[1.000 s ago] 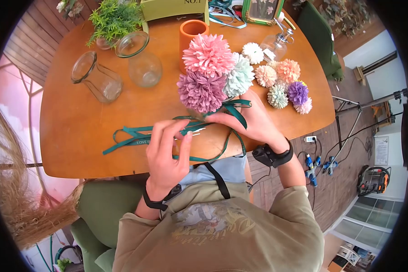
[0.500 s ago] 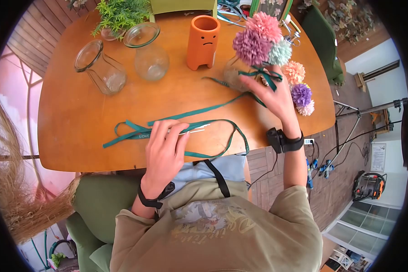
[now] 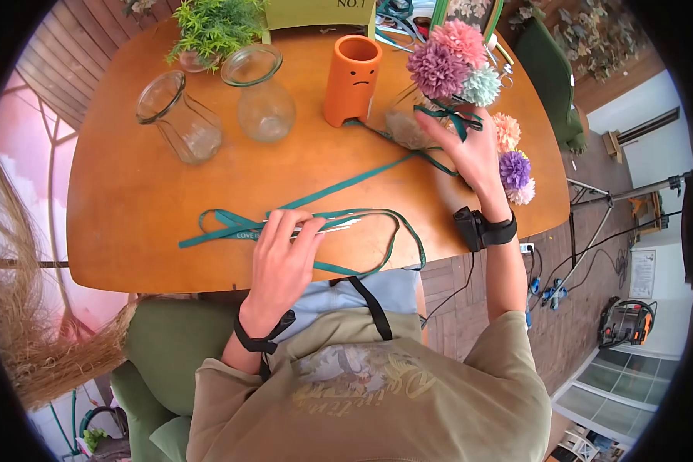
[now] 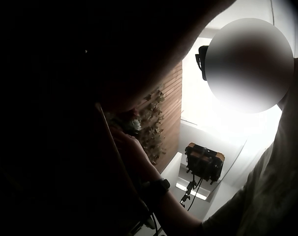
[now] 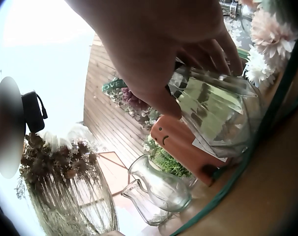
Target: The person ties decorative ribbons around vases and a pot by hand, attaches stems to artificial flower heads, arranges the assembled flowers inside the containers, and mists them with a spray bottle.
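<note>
My right hand (image 3: 476, 152) grips a clear glass vase (image 5: 223, 110), its thumb and fingers around the upper part. Pink, purple and mint pompom flowers (image 3: 443, 65) stand in the vase. A dark green ribbon bow (image 3: 450, 115) is tied at the neck, and a long tail (image 3: 346, 183) trails across the table. Near the front edge, my left hand (image 3: 281, 254) rests with loosely bent fingers over a loose green ribbon (image 3: 235, 225) and several thin white sticks (image 3: 343, 223). In the left wrist view the left hand is mostly dark.
Left of the vase stands an orange sad-faced pot (image 3: 353, 81). Two glass vases (image 3: 263, 100) and a green plant (image 3: 215, 31) are at the back left. Beside my right hand lie several loose pompom flowers (image 3: 514, 168). A green-framed picture (image 3: 470, 15) stands at the back.
My right hand has carried the flower vase from the front middle to the back right, drawing the ribbon tail with it. My left hand has come down onto the loose ribbon.
</note>
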A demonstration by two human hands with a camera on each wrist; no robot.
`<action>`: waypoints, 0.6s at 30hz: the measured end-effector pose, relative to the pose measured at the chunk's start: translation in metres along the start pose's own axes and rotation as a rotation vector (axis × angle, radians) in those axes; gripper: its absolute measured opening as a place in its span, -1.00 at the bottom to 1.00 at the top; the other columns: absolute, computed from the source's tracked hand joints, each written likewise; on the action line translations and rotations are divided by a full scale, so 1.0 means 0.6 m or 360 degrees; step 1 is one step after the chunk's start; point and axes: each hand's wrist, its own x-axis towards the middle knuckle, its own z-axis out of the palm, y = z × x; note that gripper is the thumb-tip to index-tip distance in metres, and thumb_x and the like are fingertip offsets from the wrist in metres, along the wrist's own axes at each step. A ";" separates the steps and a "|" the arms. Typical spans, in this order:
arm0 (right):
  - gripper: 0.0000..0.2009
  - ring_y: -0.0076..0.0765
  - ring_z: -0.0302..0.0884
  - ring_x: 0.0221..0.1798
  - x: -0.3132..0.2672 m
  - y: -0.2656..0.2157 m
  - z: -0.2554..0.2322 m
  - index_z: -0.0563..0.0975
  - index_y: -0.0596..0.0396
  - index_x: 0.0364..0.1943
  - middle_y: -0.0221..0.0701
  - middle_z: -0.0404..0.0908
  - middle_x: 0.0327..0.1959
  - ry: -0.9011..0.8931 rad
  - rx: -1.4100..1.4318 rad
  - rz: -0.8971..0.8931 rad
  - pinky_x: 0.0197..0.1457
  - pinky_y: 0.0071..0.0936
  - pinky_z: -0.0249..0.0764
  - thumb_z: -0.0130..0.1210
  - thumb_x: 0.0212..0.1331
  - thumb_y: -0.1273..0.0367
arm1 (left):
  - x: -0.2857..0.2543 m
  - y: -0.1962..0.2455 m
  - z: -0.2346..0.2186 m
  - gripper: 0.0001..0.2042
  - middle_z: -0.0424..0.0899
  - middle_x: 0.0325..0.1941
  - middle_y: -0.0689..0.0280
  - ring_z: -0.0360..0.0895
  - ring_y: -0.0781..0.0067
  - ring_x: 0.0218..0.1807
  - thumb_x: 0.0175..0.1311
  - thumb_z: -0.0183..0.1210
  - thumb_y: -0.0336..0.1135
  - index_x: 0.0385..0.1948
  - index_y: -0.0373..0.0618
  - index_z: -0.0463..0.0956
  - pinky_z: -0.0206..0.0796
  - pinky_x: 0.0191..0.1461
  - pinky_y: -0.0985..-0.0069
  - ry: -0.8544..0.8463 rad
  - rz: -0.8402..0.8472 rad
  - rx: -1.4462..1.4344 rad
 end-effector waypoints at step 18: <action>-0.40 -0.25 0.69 -0.08 0.031 -0.012 0.017 0.64 0.29 -0.08 -0.18 0.75 -0.13 -0.0033 -0.0061 0.0135 0.00 -0.32 0.56 0.52 0.00 0.03 | 0.006 0.000 0.008 -0.82 0.60 -0.17 0.22 0.50 0.12 -0.10 0.11 0.38 -0.58 -0.25 -0.25 0.65 0.45 -0.11 0.25 0.0083 0.0109 0.0059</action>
